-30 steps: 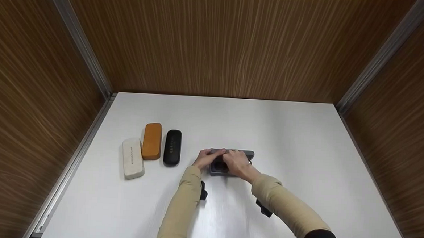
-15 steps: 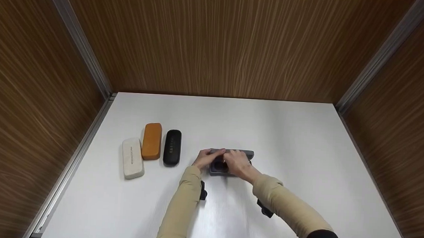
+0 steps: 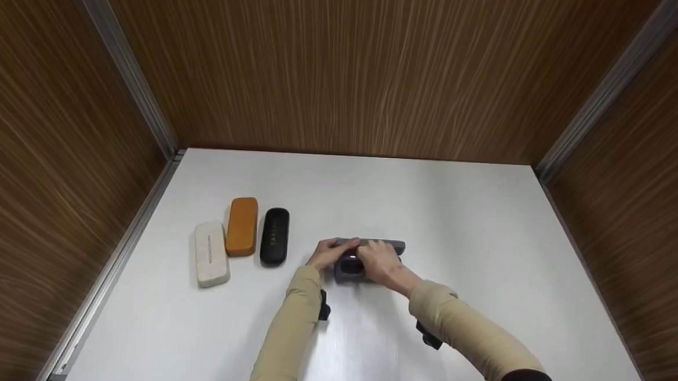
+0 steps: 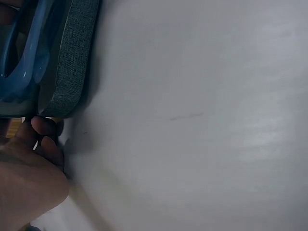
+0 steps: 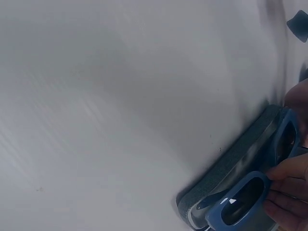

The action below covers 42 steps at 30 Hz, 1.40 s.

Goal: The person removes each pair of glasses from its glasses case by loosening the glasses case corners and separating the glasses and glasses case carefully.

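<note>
An opened grey-blue glasses case (image 3: pixel 395 247) lies in front of me, its hinged lid standing at the far side. My left hand (image 3: pixel 329 252) grips the case's left end, thumb across toward the lid. In the left wrist view its curled fingers sit at the corner of the fabric-covered case wall (image 4: pixel 74 62). My right hand (image 3: pixel 380 262) pinches blue-framed sunglasses (image 5: pixel 244 203) at the bridge, as the right wrist view shows. The sunglasses are tilted over the case's lower half, with dark lenses facing up toward me. The right hand hides much of the case in the head view.
Left of my hands lie a black glasses case (image 3: pixel 274 237), an orange case (image 3: pixel 242 226) and a white case (image 3: pixel 212 254) with lettering. They rest on a white table (image 3: pixel 465 220) bounded by wood-grain panels (image 3: pixel 345 69) at the back and sides.
The sunglasses have tilted so that the left lens shows more clearly above the case. My right forearm has shifted slightly right. The left hand stays in place.
</note>
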Motion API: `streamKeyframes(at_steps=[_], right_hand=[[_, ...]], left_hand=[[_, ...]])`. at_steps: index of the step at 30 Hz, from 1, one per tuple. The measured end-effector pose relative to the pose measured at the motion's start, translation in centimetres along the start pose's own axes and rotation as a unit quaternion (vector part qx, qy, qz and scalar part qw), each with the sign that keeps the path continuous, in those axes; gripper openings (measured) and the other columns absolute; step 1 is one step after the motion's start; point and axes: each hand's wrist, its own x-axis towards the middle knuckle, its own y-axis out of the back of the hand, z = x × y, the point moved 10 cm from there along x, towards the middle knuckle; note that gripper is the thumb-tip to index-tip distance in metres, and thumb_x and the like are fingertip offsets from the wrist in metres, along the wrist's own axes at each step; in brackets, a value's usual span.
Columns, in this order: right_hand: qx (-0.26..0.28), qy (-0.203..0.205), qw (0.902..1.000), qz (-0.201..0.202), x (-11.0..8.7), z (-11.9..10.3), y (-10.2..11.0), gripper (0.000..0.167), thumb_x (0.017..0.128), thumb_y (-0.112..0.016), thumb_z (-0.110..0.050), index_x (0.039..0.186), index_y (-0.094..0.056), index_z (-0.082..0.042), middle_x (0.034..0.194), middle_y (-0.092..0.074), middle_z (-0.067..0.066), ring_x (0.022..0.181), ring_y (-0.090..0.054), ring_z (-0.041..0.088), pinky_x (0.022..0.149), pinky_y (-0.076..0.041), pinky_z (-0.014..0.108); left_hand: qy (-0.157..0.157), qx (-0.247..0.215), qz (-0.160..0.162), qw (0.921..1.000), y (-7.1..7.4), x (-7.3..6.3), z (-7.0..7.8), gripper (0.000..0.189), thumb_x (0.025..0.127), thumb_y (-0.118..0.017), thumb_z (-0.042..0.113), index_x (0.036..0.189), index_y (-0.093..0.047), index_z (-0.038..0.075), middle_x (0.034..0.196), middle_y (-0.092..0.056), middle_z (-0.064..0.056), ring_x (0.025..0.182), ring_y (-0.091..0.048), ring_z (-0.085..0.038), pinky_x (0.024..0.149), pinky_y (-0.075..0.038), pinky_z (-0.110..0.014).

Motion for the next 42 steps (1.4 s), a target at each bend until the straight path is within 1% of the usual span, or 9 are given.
streamKeyframes(at_steps=[3,9,15,21,25,27,33,37,42], right_hand=[[0.002,0.002,1.0000,-0.002,0.0,-0.1,0.3,0.014,0.081,-0.078,0.001,0.093,-0.072,0.002,0.087,-0.073,0.021,0.080,-0.071,0.039,0.065,-0.061,0.050],[-0.001,0.011,0.9999,-0.005,-0.4,-0.2,1.0,0.010,0.082,-0.074,0.003,0.092,-0.072,0.003,0.086,-0.073,0.021,0.079,-0.072,0.038,0.065,-0.061,0.050],[-0.003,0.018,0.9998,-0.003,-0.9,-0.3,1.8,0.010,0.081,-0.074,0.003,0.091,-0.073,0.004,0.085,-0.073,0.021,0.077,-0.071,0.036,0.064,-0.061,0.049],[-0.007,0.026,0.9996,-0.005,-1.4,-0.2,2.1,0.003,0.081,-0.073,0.005,0.082,-0.072,0.003,0.080,-0.072,0.019,0.071,-0.068,0.030,0.062,-0.060,0.049],[-0.008,0.025,0.9996,-0.012,-1.9,0.3,2.3,0.008,0.084,-0.070,0.006,0.077,-0.069,0.001,0.077,-0.070,0.018,0.066,-0.061,0.025,0.062,-0.060,0.048],[-0.008,0.027,0.9996,-0.009,-2.2,0.5,2.5,0.008,0.083,-0.069,0.007,0.077,-0.068,0.001,0.077,-0.070,0.018,0.067,-0.062,0.026,0.064,-0.060,0.048],[-0.010,0.033,0.9993,0.015,-3.0,1.4,3.4,0.008,0.081,-0.068,0.009,0.078,-0.068,0.002,0.078,-0.070,0.021,0.071,-0.068,0.036,0.061,-0.059,0.050],[-0.011,0.020,0.9997,0.007,-3.4,2.3,3.7,0.006,0.081,-0.068,0.009,0.081,-0.069,0.004,0.079,-0.068,0.022,0.068,-0.065,0.037,0.059,-0.057,0.050],[-0.012,-0.001,0.9999,-0.006,-4.0,3.6,3.8,0.011,0.075,-0.077,0.005,0.085,-0.071,0.004,0.081,-0.067,0.021,0.068,-0.062,0.036,0.060,-0.057,0.050]], left_hand=[[0.002,-0.002,0.002,1.0000,0.0,0.1,-0.1,0.068,0.086,-0.072,0.054,0.133,-0.064,0.005,0.142,-0.059,-0.017,0.137,-0.051,-0.032,0.120,-0.038,-0.044],[0.010,-0.007,0.000,0.9999,0.0,0.3,-0.2,0.070,0.085,-0.073,0.056,0.134,-0.064,0.007,0.145,-0.058,-0.015,0.140,-0.048,-0.031,0.123,-0.035,-0.044],[0.002,-0.007,-0.003,1.0000,0.1,0.7,-0.3,0.069,0.085,-0.073,0.056,0.133,-0.064,0.007,0.145,-0.059,-0.015,0.141,-0.048,-0.031,0.123,-0.034,-0.044],[-0.007,-0.009,-0.008,0.9999,0.1,0.3,-0.1,0.065,0.087,-0.072,0.055,0.130,-0.067,0.007,0.140,-0.062,-0.014,0.139,-0.050,-0.031,0.122,-0.036,-0.044],[-0.010,-0.008,-0.008,0.9999,0.1,0.2,0.0,0.064,0.086,-0.072,0.056,0.128,-0.068,0.008,0.139,-0.062,-0.013,0.139,-0.050,-0.031,0.122,-0.036,-0.046],[-0.009,-0.006,-0.009,0.9999,0.1,0.2,-0.1,0.064,0.085,-0.072,0.056,0.128,-0.068,0.009,0.140,-0.062,-0.013,0.139,-0.050,-0.031,0.122,-0.037,-0.046],[0.005,0.003,-0.010,0.9999,0.2,0.5,-0.5,0.077,0.082,-0.073,0.061,0.138,-0.061,0.009,0.150,-0.053,-0.016,0.143,-0.045,-0.034,0.121,-0.038,-0.048],[0.008,0.002,-0.011,0.9999,0.2,0.4,-0.5,0.083,0.082,-0.073,0.061,0.143,-0.055,0.007,0.153,-0.049,-0.018,0.145,-0.043,-0.035,0.122,-0.036,-0.048],[-0.001,0.009,-0.014,0.9999,0.2,-0.5,0.1,0.087,0.086,-0.070,0.058,0.149,-0.046,0.003,0.155,-0.045,-0.021,0.145,-0.043,-0.036,0.122,-0.036,-0.047]])
